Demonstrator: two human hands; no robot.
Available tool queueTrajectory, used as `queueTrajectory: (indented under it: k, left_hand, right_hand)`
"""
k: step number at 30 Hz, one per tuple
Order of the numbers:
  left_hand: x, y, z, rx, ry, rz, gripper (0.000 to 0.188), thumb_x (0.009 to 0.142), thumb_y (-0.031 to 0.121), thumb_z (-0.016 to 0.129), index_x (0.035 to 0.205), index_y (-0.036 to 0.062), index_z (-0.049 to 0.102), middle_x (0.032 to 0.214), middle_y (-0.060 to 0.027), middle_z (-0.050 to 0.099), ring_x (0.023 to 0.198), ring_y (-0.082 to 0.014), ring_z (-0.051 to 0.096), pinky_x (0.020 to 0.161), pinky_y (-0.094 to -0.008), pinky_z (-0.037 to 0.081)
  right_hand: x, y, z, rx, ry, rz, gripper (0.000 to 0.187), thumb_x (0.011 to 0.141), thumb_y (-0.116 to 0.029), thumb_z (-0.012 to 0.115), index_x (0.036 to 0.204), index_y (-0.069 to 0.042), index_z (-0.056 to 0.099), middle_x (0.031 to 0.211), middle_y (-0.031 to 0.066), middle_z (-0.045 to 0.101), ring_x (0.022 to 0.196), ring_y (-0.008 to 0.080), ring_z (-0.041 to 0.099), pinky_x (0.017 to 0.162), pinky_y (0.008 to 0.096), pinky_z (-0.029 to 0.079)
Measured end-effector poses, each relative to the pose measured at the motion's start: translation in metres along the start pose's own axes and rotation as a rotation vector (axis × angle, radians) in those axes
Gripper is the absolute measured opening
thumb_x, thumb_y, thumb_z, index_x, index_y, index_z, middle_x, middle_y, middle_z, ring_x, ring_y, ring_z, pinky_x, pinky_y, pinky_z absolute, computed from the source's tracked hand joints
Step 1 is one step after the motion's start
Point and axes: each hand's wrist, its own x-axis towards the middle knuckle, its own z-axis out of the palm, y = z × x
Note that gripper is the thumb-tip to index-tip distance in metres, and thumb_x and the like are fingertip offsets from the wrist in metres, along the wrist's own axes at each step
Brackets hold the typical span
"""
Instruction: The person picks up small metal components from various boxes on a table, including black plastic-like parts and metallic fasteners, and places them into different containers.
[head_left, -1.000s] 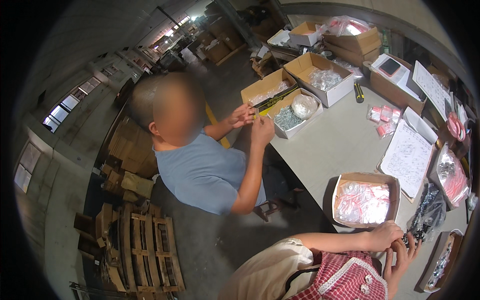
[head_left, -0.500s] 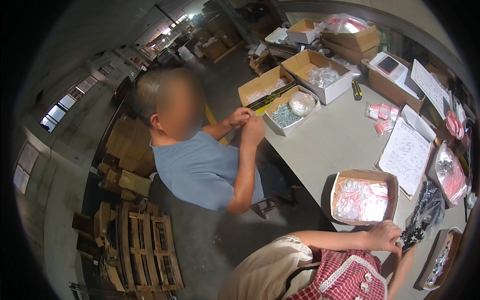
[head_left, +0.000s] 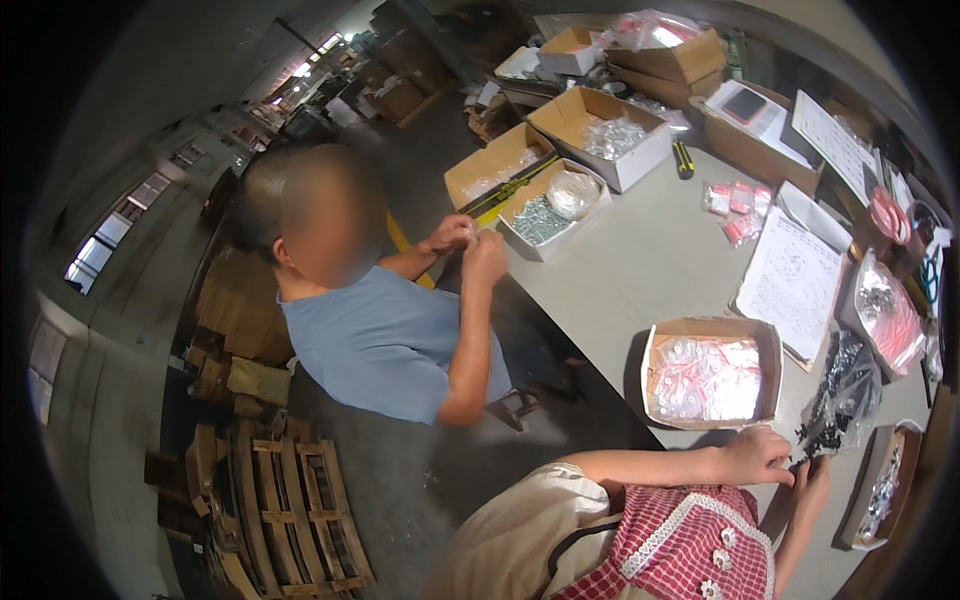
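At the table's near edge, my left hand [head_left: 757, 456] is closed, thumb and fingertips pinched together. My right hand [head_left: 811, 488] meets it there, its fingers bent and partly hidden. Whatever the fingertips hold is too small to make out. Right beside them lies a clear plastic bag [head_left: 848, 388] with small black parts [head_left: 824, 436] at its lower end. Just beyond my left hand stands a cardboard box [head_left: 655, 412] holding small clear bags [head_left: 705, 380] with red edges and pale pieces inside.
A co-worker in a blue shirt [head_left: 375, 345] sits at left, hands [head_left: 468, 248] together by a box of screws [head_left: 541, 220]. Farther right lie papers [head_left: 792, 280], a cutter knife [head_left: 683, 160] and a phone [head_left: 744, 106]. A narrow box of metal parts [head_left: 882, 490] stands near my right hand.
The whole view has shifted, so the table and boxes appear farther left and higher. My hands stay together beside the bag; more of my right hand's fingers shows now.
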Motion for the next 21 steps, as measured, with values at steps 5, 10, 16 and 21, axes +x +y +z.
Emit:
queueTrajectory:
  k: [5,10,16,21]
  left_hand:
    - [-0.002,-0.007,-0.007,-0.113,-0.041,-0.07,0.042,0.081,0.038,0.077,0.069,0.0044,0.055,0.066,-0.013,0.054,0.063,-0.0304,0.055,0.06,-0.0409,0.044]
    - [0.012,0.008,-0.001,-0.043,-0.101,-0.012,0.037,0.081,0.031,0.08,0.069,0.0035,0.059,0.065,-0.0079,0.056,0.054,-0.0235,0.055,0.054,-0.0373,0.045]
    - [0.007,0.011,-0.003,-0.062,-0.147,-0.175,0.029,0.08,0.019,0.081,0.069,0.0024,0.06,0.06,-0.0039,0.056,0.053,-0.0107,0.05,0.048,-0.0275,0.038]
    - [0.009,0.017,-0.003,-0.076,-0.214,-0.231,0.031,0.08,0.021,0.08,0.07,0.0019,0.059,0.064,-0.008,0.059,0.057,-0.0207,0.055,0.051,-0.0331,0.041]
  right_hand:
    - [0.001,-0.024,-0.01,1.036,-0.054,0.563,0.01,0.094,-0.011,0.058,0.085,-0.007,0.055,0.066,-0.0004,0.047,0.055,0.0103,0.045,0.049,0.0266,0.039]
    - [-0.005,-0.042,-0.037,1.363,0.055,0.779,0.022,0.097,-0.02,0.054,0.104,0.0,0.059,0.089,0.0151,0.064,0.073,0.0209,0.066,0.069,0.0293,0.056]
    - [-0.018,-0.039,-0.034,1.659,-0.05,0.752,0.049,0.105,-0.032,0.04,0.129,0.01,0.047,0.123,0.0249,0.06,0.113,0.0329,0.063,0.102,0.04,0.051]
    - [-0.024,-0.045,-0.038,1.678,-0.04,0.746,0.055,0.106,-0.034,0.038,0.134,0.013,0.041,0.128,0.0278,0.055,0.12,0.0349,0.058,0.104,0.0414,0.05]
